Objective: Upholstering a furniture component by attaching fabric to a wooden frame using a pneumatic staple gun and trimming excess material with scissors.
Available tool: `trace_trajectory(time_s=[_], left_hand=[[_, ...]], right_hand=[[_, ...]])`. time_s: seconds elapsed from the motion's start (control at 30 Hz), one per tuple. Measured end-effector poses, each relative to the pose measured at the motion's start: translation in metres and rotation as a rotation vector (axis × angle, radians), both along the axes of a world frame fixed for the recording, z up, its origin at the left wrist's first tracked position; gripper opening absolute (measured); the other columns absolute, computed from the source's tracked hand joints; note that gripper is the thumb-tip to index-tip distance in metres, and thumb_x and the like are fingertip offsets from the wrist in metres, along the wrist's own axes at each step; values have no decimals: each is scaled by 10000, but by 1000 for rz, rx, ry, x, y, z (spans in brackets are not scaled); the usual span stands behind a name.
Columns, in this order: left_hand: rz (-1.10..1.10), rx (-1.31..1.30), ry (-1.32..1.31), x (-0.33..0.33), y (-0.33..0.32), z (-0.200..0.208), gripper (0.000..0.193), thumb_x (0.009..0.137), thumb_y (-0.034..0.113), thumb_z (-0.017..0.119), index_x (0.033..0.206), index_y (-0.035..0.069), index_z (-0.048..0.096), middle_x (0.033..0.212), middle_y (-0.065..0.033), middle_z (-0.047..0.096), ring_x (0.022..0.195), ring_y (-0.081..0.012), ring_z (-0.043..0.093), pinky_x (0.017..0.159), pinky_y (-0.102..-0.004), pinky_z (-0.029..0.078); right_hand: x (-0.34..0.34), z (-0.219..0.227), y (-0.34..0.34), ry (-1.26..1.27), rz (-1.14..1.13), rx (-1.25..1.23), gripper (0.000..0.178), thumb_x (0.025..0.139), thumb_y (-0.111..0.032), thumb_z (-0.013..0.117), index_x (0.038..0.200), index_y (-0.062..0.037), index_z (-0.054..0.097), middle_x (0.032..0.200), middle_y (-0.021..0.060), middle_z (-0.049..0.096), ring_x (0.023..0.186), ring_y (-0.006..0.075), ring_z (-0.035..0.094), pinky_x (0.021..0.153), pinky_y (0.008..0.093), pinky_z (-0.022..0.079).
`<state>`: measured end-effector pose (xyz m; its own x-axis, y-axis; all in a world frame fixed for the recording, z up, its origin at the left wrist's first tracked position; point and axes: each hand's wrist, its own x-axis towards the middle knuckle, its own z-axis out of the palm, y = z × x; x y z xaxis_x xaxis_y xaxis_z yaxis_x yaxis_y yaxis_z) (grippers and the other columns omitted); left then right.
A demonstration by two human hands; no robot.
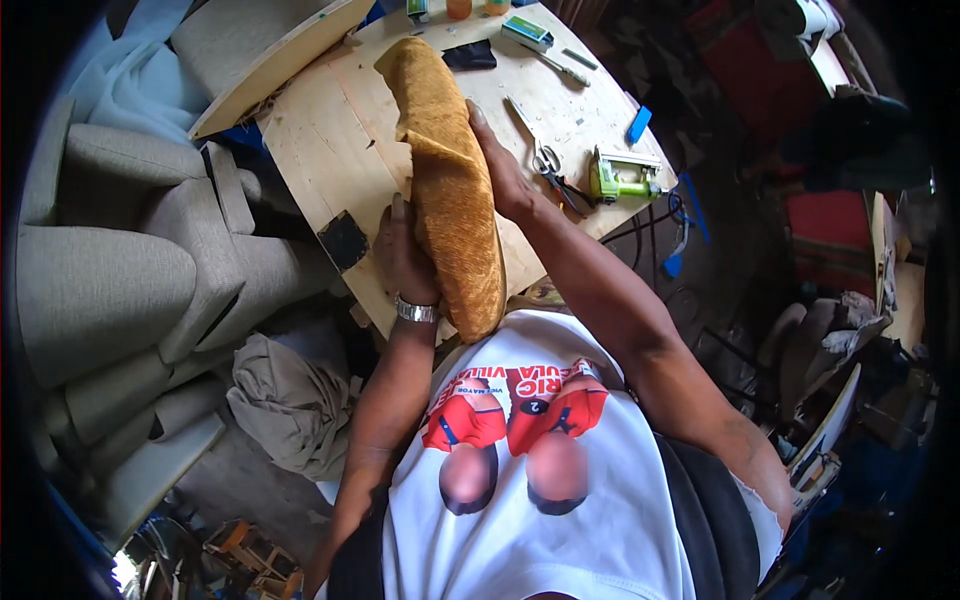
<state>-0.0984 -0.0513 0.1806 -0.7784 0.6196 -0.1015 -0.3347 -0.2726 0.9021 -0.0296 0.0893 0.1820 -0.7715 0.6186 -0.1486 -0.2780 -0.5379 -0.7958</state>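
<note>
A long, curved padded piece covered in golden-brown plush fabric [450, 190] stands between my hands, its near end close to my shirt. Its left edge looks uneven, with fabric folded near the middle. My left hand [408, 255], with a metal watch at the wrist, grips the lower left side. On the upper right side my right hand [497, 165] is closed around the edge, with its far fingers hidden behind the piece. Scissors [545, 155] and dark-handled pliers [568, 190] lie on the table to the right of my right hand.
The wooden tabletop [320, 150] also bears a green staple gun [622, 178], a screwdriver [565, 70], a small box [527, 33] and a black cloth scrap [470, 55]. A grey sofa [110, 270] stands at left, beside crumpled grey fabric [285, 400]. A cable [640, 225] hangs at right.
</note>
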Motion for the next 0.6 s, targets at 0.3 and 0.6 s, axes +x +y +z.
trace_trajectory(time_s=[0.3,0.6], left_hand=[[32,28,67,6,-3,4,342,1029,253,487,959,-41,649,791,-36,614,707,-111,503,637,-318,443],[-312,173,-160,-4,-18,17,396,882,273,737,1122,-21,625,1010,-74,690,895,-130,637,792,-286,522]], right_hand=[[15,58,-17,-266,-55,341,724,1035,-543,330,1545,-42,219,1557,147,296,1411,237,330,1169,358,258],[12,56,-22,-345,-43,446,735,1024,-561,326,1515,-19,256,1501,196,351,1399,267,343,1151,336,263]])
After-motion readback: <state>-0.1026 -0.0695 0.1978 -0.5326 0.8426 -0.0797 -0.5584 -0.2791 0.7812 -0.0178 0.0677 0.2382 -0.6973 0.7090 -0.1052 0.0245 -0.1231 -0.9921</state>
